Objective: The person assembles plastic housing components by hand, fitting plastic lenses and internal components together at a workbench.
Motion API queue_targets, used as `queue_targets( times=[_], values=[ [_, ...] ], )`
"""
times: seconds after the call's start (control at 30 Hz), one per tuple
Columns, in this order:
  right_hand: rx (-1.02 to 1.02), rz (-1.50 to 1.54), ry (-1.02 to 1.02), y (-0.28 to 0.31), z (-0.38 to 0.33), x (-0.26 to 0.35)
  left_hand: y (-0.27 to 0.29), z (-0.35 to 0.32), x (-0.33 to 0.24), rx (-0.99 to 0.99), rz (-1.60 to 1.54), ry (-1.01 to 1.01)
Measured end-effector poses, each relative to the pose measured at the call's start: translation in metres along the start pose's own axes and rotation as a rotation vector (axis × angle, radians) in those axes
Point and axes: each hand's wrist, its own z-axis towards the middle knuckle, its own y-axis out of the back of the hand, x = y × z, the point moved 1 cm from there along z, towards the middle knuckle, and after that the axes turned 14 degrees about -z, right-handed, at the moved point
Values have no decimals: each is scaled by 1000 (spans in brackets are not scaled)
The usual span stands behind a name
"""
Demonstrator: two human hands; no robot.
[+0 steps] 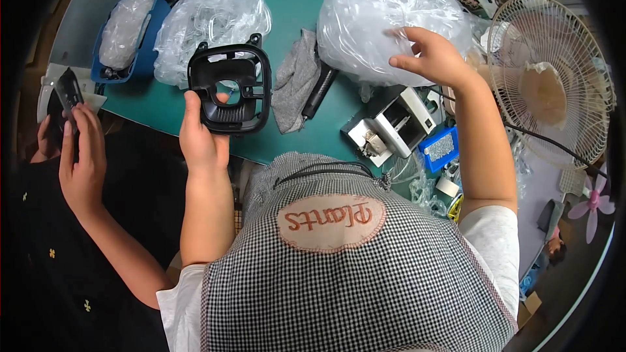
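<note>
In my left hand point(203, 135) is a black plastic housing point(228, 116), a rounded square with a hole in the middle and small mounting tabs along its top. It is raised over the near edge of the green table point(261, 148). My right hand point(435, 57) reaches over a large heap of clear plastic bags point(368, 42), its thumb and fingers apart. The fingertips meet the plastic or hover just above it; I cannot tell which. Between the two hands lie a grey cloth point(292, 85) and a black-handled tool point(319, 94).
A tape dispenser point(394, 124) and a blue tray of small pieces point(440, 148) lie near my right forearm. A fan point(551, 85) stands at the right. Farther left are another clear bag point(212, 16), a blue bin point(147, 42) and another person's hand point(85, 156) holding a dark part.
</note>
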Motion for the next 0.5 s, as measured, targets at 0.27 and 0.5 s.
queue_targets(
  times=[0.27,0.5],
  values=[
    [82,12,-411,-6,37,-25,-4,-17,-5,-42,-17,-49],
    [-170,-243,-288,-36,49,-31,-16,-22,0,-41,-7,-38]
  ],
)
